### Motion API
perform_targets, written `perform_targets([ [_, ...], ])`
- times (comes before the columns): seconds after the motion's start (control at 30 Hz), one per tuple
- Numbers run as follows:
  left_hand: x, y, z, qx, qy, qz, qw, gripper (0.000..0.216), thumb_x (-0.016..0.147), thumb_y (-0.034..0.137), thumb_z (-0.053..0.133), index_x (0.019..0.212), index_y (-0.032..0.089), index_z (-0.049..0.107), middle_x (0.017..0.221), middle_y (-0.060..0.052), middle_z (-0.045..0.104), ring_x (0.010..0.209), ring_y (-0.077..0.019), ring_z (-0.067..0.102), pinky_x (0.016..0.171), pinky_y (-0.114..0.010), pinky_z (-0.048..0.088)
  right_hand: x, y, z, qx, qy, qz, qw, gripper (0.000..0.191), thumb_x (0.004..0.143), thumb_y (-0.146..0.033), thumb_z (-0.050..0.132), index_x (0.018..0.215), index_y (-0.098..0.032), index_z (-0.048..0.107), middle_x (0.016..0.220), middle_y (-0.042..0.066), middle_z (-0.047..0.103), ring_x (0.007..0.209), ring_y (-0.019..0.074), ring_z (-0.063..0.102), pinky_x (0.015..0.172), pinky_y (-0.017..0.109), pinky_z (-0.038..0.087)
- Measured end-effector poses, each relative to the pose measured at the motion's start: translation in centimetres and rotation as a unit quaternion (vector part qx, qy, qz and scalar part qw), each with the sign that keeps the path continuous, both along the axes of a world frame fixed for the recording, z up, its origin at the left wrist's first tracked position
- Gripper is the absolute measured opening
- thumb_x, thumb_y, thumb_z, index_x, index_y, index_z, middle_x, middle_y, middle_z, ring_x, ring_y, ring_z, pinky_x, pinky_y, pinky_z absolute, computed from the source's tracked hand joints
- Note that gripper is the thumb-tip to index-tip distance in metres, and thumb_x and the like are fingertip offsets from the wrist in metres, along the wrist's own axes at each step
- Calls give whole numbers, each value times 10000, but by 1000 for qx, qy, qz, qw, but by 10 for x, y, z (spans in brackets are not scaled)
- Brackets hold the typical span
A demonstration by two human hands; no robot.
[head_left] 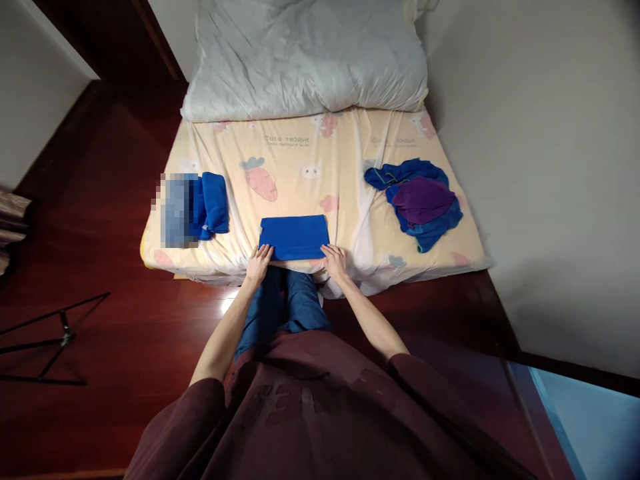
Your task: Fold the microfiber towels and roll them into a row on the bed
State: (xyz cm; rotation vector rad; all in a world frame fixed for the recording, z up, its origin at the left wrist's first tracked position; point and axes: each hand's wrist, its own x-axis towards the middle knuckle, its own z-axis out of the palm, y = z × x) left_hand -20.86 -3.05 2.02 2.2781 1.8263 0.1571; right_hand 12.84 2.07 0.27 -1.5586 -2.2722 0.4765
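A blue towel (294, 237), folded into a flat rectangle with a small pale tag at its left edge, lies near the front edge of the bed. My left hand (259, 261) grips its near left corner, fingers on top. At the near right corner, my right hand (335, 260) holds the towel in the same way. The undersides of both grips are hidden. To the left sits a stack of folded blue towels (215, 203), partly covered by a blurred patch. On the right is a loose heap of blue towels (435, 230) with a purple towel (423, 200) on top.
The bed (300, 190) has a pale yellow sheet printed with carrots and rabbits under a thin clear cover. A large whitish wrapped bundle (310, 60) fills its far end. Black tripod legs (63, 337) stand on the red floor at left; a wall (550, 167) rises at right.
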Motion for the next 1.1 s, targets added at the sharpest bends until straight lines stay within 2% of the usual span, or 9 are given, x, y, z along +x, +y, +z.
perform_targets([
  [0.17,-12,-25,-9,14,-70,6,997,701,855,11,431,1518,159,603,1574,-140,570,1522,-289,493,1336,-537,314,17,-24,-14,-2,97,24,995,522,822,-44,551,1265,-198,780,1351,76,751,1280,257,644,1154,467,468],
  [0.3,-20,-29,-16,40,-191,51,979,703,762,35,489,1423,187,672,1511,-108,634,1455,-264,562,1275,-478,442,22,-19,-25,-30,240,-48,969,546,705,-41,529,1143,-197,813,1219,86,791,1184,258,681,1121,453,527],
  [0.4,-24,-30,-19,67,-264,98,957,551,801,99,508,1298,181,731,1507,-130,612,1405,-275,594,1244,-495,475,24,-8,-30,-51,270,-65,959,509,675,-72,540,1077,-205,824,1161,89,796,1147,260,704,1109,456,545],
  [0.53,-25,-32,-21,79,-303,154,937,441,837,161,542,1226,173,749,1430,-163,589,1295,-287,644,1157,-493,548,29,-4,-31,-69,293,-69,951,492,676,-118,552,1086,-175,818,1168,119,773,1109,250,718,980,400,602],
  [0.7,-26,-29,-19,73,-326,194,923,318,872,269,618,1147,180,750,1325,-151,596,1254,-290,646,1154,-469,538,31,-6,-31,-85,320,-83,940,408,706,-181,600,1055,-162,811,1124,127,762,1002,235,715,882,365,609],
  [0.83,-27,-24,-19,77,-332,219,915,245,940,393,605,993,179,714,1183,-138,630,1173,-283,658,1118,-459,548,31,-4,-32,-101,336,-91,932,321,828,-354,651,1035,-151,787,915,83,748,797,207,687,758,340,607],
  [0.93,-26,-20,-21,79,-338,243,906,296,979,461,583,887,189,658,1094,-124,627,1096,-269,669,1064,-432,568,33,-1,-33,-109,353,-108,923,469,890,-521,645,1122,-126,744,795,50,704,720,196,657,710,329,592],
  [1.03,-24,-18,-22,79,-342,259,900,337,990,502,583,865,196,647,1077,-114,621,1084,-261,671,1042,-410,570,32,1,-34,-109,378,-128,911,618,870,-619,668,1234,-120,683,780,35,689,717,189,659,727,327,587],
  [1.1,-22,-16,-22,80,-344,265,897,356,992,519,582,854,196,645,1068,-112,615,1076,-263,672,1035,-413,570,31,1,-35,-106,382,-134,908,631,863,-650,669,1226,-133,677,778,33,685,723,187,662,733,324,584],
])
